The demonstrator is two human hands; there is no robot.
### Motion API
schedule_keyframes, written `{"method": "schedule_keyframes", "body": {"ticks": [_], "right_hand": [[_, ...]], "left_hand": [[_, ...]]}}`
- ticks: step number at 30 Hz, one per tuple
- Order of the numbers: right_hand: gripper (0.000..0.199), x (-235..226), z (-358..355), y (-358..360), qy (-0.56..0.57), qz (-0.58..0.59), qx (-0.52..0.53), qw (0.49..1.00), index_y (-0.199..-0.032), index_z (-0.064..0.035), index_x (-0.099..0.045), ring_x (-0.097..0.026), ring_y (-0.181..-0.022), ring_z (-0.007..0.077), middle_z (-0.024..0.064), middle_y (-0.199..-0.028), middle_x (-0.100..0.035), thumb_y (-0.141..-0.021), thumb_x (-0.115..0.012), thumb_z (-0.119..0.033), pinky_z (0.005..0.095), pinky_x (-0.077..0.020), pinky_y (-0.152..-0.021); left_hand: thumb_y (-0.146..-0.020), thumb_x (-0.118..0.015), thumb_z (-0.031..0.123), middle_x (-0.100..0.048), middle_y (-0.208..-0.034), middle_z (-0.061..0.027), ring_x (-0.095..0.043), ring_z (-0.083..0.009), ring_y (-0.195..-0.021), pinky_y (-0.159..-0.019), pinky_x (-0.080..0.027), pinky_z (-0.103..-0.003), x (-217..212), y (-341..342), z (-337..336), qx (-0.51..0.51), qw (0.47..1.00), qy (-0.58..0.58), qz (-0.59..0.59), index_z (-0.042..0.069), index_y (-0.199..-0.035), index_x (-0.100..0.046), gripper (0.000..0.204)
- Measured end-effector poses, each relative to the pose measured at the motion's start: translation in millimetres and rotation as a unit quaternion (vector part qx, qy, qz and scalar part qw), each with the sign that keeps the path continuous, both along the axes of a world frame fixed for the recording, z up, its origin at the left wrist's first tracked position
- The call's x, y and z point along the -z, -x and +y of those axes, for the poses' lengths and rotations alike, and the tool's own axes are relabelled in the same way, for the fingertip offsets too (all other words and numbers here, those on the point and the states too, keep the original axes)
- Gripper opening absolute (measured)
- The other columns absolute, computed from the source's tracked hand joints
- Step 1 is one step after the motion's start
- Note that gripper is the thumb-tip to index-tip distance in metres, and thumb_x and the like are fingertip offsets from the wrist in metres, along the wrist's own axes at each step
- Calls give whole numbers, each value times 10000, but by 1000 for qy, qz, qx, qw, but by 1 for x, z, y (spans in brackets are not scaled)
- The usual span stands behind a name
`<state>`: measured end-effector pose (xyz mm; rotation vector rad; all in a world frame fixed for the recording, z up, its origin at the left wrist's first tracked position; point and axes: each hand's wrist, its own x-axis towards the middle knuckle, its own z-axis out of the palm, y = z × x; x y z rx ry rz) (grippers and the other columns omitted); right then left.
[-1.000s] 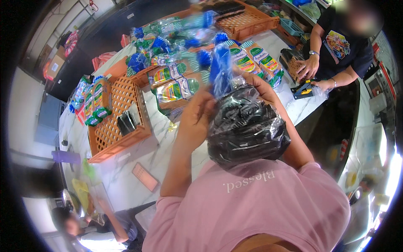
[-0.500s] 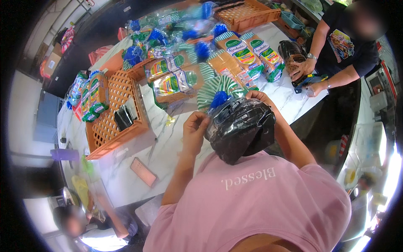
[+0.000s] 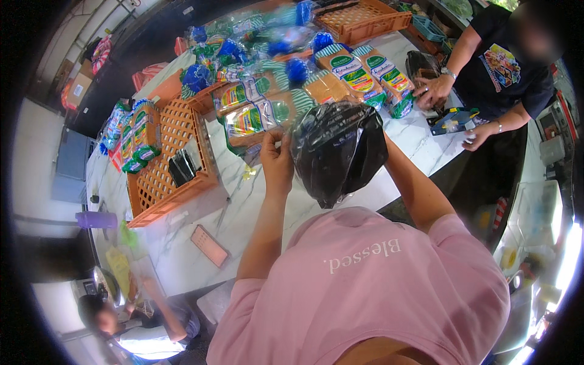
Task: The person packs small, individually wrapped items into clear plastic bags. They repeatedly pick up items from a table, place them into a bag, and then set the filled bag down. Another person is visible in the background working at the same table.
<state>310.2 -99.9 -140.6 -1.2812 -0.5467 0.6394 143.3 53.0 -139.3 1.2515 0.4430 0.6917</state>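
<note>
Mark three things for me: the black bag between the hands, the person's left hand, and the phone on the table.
Black bag (image 3: 338,155): head view, middle of its dark side.
Left hand (image 3: 277,159): head view, back of the hand.
Phone (image 3: 210,246): head view, middle of its pink face.

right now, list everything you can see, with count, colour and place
Glossy plastic bag: one, black, held before the person's chest
Wrapped bread loaves: many, brown in clear, green-printed wrap, across the table
Latticed plastic crates: at least two, orange, left and far end
Marble-patterned table: one, white, centre
Small packet: one, black, inside left crate
Flat phone: one, pink, near side of table
Boxy container: one, purple, left table edge
Co-workers: two, one black-shirted at right, one lower left
Short-sleeved shirt: one, pink, on the person
Left hand: one, bare, bag's left edge
Right forearm: one, bare, its hand largely hidden behind bag
</note>
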Motion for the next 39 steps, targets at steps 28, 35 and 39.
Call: {"method": "schedule_keyframes", "body": {"ticks": [28, 35, 39], "right_hand": [[229, 1, 36, 20, -101, 167, 23, 980, -1067, -53, -585, -583, -910, 142, 48, -928, -625, -902, -465, -157, 284, -460, -811], [290, 73, -1, 28, 172, 249, 48, 952, -1092, -51, -582, -596, -947, 181, 80, -982, -624, -924, -417, -220, 312, -473, -830], [305, 75, -3, 71, -47, 292, 119, 948, -1151, -19, -558, -607, -912, 197, 91, -943, -636, -922, -410, -155, 309, -495, -799]], "left_hand": [[-843, -555, 30, -594, -801, -59, -576, -126, -701, -581, -487, -259, 32, -34, 50, 90, 987, 136, 8, 8, -907, -558, 67], [-892, -535, 143, -535, -1164, -112, -539, -205, -1017, -872, -472, -325, 57, -14, 40, 249, 889, 349, -160, 29, -1197, -489, 329], [-895, -534, 180, -529, -1196, -109, -532, -218, -1047, -899, -466, -341, 92, 8, 26, 240, 864, 406, -176, 42, -1227, -479, 364]]}}
